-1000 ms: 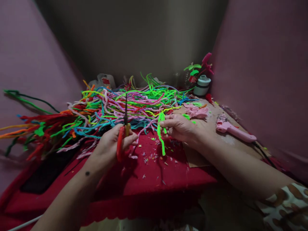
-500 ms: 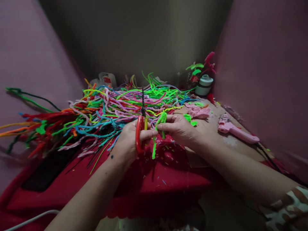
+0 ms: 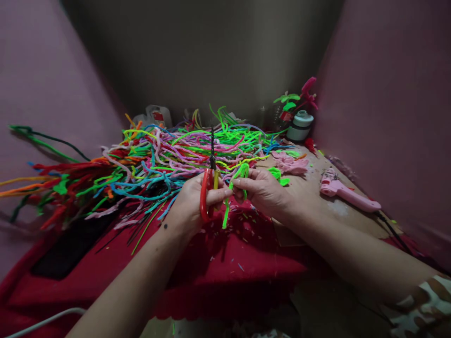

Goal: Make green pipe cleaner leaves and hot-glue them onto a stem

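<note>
Two bare hands meet above a red-covered table (image 3: 218,274), with a bright green pipe cleaner (image 3: 226,206) between them. It is folded, its bend at the top, and its long axis slants from 1 o'clock at the bend to 7 o'clock at the loose tail. The right hand (image 3: 264,190) is nearer the bend; its grip is closed, thumb and fingers pinching the green folds, which lie at 9 o'clock from the palm. The left hand (image 3: 197,197) is nearer the tail. Its grip is wrapped around the red handle of scissors (image 3: 204,197), blades pointing to 12 o'clock, away from the green piece. Its thumb and fingertip reach toward 3 o'clock and seem to touch the strand just above the tail; how firmly, I cannot tell. A heap of coloured pipe cleaners (image 3: 176,148) spreads toward 11 o'clock, beyond both hands.
</note>
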`<state>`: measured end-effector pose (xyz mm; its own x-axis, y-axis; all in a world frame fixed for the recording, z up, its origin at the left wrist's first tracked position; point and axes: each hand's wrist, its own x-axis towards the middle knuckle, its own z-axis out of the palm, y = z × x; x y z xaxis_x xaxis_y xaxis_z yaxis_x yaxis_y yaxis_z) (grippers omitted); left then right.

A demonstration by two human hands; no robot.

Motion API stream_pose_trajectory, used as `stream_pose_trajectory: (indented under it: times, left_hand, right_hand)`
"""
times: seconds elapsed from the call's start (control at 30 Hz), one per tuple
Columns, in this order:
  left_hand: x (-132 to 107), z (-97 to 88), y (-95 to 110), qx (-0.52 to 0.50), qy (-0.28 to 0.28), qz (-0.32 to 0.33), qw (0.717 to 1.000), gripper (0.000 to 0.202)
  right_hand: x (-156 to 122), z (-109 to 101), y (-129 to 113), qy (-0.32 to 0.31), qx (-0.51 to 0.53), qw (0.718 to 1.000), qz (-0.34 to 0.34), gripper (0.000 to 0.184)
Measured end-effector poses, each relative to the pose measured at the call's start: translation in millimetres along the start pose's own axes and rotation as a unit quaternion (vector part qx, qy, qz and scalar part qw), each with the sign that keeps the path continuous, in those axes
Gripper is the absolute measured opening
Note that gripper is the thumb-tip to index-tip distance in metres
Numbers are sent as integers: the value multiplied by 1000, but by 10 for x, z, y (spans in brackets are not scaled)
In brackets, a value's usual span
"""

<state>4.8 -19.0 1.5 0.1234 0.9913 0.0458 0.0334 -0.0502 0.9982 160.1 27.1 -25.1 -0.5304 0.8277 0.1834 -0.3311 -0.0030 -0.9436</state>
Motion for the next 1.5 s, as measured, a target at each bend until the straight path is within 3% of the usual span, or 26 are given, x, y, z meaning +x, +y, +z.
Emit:
stream_pose_trajectory:
  times: [0.2,0.4,0.53,0.8,1.17,1.27,1.43,1.5]
  left_hand:
    - [9,3,28,-22,-2,-25,999,21]
    - [-8,17,70,-3,11,-31,999,19]
    - [-12,4,68,13,32,-11,999,21]
    - [-19,21,53,4,38,11,999,16]
    - [-39,49,74,24,38,1,999,16]
    - [-31,31,94,55,63,7,996,19]
    - [-150,-74,233,197,159,42,967,16]
    - [-241,-80,293,218,156,57,962,19]
  right_hand:
    - [7,18,-5,46,40,998,-24,16]
    - [-17,24,-44,-7,-1,1000,-9,12]
    - [-7,21,-35,-19,-44,999,-12,18]
    - [-16,70,-50,1,38,999,35,6]
    - [-28,93,-73,34,73,997,10,9]
    - [-12,80,-72,48,73,996,6,8]
    - [31,8,-46,84,16,993,-75,11]
    - [39,-15,-40,87,-12,992,-96,9]
